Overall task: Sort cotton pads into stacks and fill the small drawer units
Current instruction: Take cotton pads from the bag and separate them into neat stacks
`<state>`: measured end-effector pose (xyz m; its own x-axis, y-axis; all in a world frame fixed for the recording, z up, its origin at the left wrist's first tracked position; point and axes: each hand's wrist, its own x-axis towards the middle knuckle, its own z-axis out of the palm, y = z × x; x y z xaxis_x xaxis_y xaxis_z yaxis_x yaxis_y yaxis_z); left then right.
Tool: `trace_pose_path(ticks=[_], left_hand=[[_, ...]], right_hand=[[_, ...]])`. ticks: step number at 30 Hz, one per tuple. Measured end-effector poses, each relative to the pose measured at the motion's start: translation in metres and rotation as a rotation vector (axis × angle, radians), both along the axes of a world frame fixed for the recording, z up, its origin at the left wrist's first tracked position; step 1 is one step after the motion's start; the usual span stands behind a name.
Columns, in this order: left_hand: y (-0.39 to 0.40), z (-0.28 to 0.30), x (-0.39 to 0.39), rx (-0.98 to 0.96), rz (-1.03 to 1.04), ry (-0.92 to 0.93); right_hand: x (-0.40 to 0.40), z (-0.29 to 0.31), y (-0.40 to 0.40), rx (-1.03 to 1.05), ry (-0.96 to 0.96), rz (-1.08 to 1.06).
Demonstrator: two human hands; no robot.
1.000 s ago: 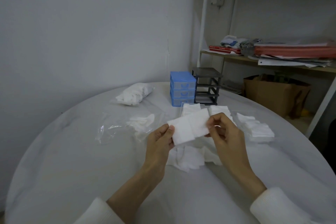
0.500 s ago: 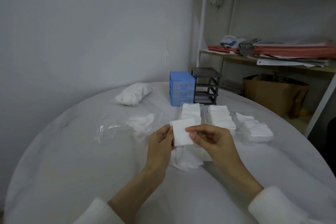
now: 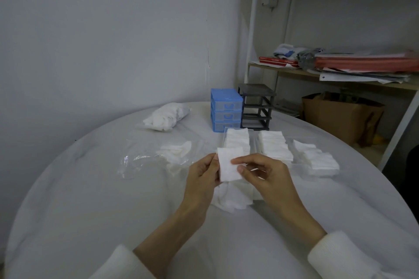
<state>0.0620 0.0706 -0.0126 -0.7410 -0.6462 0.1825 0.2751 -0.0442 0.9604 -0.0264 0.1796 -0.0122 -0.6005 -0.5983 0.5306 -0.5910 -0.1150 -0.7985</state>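
Two bare hands hold one square white cotton pad (image 3: 229, 164) upright above the middle of a round table covered in a white cloth (image 3: 90, 199). The left hand (image 3: 200, 179) pinches the pad's left edge between thumb and curled fingers. The right hand (image 3: 267, 176) pinches its right side, forefinger across the front face and thumb at the lower corner. Both wrists emerge from white knitted sleeves (image 3: 340, 253) at the bottom of the view.

Directly beneath the hands lies a loose heap of unsorted white cotton pads (image 3: 231, 197). Just beyond the hands, three neat rows of stacked white pads (image 3: 274, 145) sit side by side. To the left of the hands, a crumpled clear plastic bag (image 3: 145, 161) lies flat with a few pads on it.

Farther back stands a small blue plastic drawer unit (image 3: 225, 110) with its three drawers pushed in, and touching its right side a dark grey drawer frame (image 3: 257, 106) with open slots. At the table's far left sits a full clear bag of white cotton pads (image 3: 166, 116).

Behind the table, to the right, a white metal shelving rack (image 3: 251, 41) holds red folders and papers, with a brown cardboard box (image 3: 337, 118) below.
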Motion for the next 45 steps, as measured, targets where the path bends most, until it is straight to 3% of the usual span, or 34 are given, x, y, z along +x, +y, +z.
trace_pose_path(ticks=[20,35,40,45], left_hand=[[0.003,0.001,0.002,-0.022,-0.059,-0.008],[-0.004,-0.002,0.001,0.033,-0.043,0.026],[-0.008,-0.006,0.001,-0.14,0.082,0.046],[-0.009,-0.007,0.003,-0.341,0.06,0.089]], right_hand=[[-0.002,-0.007,-0.002,0.06,0.262,-0.121],[0.006,0.001,0.003,-0.007,-0.035,-0.005],[0.004,0.001,0.002,0.011,-0.02,-0.03],[0.004,0.001,0.003,0.019,-0.016,-0.034]])
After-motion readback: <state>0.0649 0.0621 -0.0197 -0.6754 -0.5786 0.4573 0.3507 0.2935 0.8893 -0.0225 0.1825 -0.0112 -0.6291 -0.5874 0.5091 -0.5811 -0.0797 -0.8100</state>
